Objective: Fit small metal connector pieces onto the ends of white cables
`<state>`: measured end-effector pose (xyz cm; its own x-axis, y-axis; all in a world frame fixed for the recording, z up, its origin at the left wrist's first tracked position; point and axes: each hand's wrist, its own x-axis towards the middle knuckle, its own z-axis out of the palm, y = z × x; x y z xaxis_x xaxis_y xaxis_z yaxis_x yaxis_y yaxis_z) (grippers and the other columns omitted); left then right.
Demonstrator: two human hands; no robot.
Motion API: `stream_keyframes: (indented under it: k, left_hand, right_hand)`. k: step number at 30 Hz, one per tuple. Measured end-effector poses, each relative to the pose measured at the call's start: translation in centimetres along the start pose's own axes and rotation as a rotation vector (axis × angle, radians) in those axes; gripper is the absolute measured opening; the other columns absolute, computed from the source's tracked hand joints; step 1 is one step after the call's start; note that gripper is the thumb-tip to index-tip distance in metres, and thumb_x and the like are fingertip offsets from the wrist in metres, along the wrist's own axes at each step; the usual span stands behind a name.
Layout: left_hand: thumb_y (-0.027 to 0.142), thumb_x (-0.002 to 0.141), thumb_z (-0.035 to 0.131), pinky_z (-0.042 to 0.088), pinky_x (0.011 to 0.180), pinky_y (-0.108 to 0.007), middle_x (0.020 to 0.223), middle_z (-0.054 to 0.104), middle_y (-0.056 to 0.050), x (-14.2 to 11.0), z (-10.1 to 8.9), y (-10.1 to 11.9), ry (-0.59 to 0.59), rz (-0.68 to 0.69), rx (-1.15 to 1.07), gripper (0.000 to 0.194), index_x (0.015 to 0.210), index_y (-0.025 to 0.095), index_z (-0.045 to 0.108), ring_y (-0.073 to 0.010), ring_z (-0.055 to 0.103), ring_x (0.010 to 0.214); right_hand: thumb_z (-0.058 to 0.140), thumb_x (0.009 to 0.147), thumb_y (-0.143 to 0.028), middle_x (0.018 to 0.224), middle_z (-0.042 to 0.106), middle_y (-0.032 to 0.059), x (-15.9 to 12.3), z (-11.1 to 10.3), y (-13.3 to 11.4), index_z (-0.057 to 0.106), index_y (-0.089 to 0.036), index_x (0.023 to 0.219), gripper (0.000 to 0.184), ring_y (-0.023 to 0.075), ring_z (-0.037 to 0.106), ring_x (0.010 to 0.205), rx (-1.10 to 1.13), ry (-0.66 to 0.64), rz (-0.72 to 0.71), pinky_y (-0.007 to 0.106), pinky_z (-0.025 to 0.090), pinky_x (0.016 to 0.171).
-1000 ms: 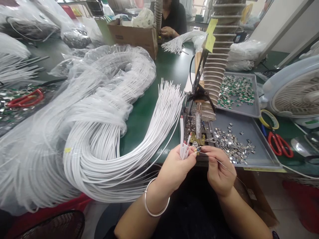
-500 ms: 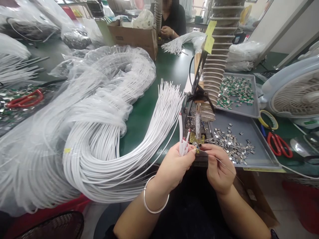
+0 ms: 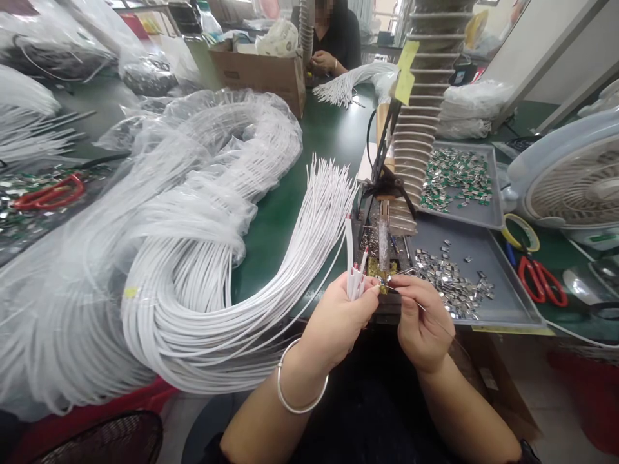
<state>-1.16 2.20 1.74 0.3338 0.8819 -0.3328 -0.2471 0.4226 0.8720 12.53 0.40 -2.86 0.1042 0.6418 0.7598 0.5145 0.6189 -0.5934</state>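
- Left hand (image 3: 338, 325) closed firmly around white cable ends (image 3: 355, 283), tips pointing up
- Right hand (image 3: 423, 325) pinching a thin wire (image 3: 422, 307), fingertips now drawn in closer to those ends
- Small metal piece (image 3: 384, 281) just between both hands, detail too small to tell
- Grey tray (image 3: 512, 277) of metal clips (image 3: 452, 280) just right of both hands

On the tabletop (image 3: 271, 245), a plastic-wrapped bundle of cable (image 3: 178, 303) fills the left side, its loose ends reaching toward a small jig (image 3: 380, 270) at the near edge. Right of the jig lie two trays of metal clips (image 3: 464, 238), one behind the other, with scissors (image 3: 541, 283) and a fan (image 3: 575, 180) to their right. Behind the bundle stands a cardboard box (image 3: 256, 71), and a co-worker (image 3: 343, 42) sits just behind its right end.
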Motion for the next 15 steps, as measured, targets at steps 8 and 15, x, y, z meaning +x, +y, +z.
stream_keyframes:
  k: [8, 15]
  left_hand:
    - [0.023, 0.08, 0.058, 0.027, 0.042, -0.016, 0.055, 0.041, 0.009, -0.24, -0.03, 0.17, 0.004, 0.012, 0.002, 0.01, 0.078, 0.017, 0.051, -0.0034, 0.031, 0.044]
    - [0.022, 0.08, 0.058, 0.026, 0.043, -0.017, 0.06, 0.044, 0.007, -0.54, 0.12, 0.68, 0.001, 0.036, 0.012, 0.01, 0.076, 0.016, 0.05, -0.0029, 0.03, 0.045]
  right_hand:
    - [0.051, 0.085, -0.008, 0.095, 0.069, 0.0054, 0.1, -0.06, -0.22, 0.063, -0.022, 0.098, 0.022, 0.0189, 0.066, 0.088, -0.006, 0.012, -0.001, 0.037, 0.056, 0.076]
    - [0.051, 0.084, -0.007, 0.096, 0.069, 0.0055, 0.18, -0.05, -0.45, 0.063, -0.022, 0.099, 0.024, 0.0189, 0.066, 0.089, 0.01, 0.009, -0.008, 0.037, 0.056, 0.076]
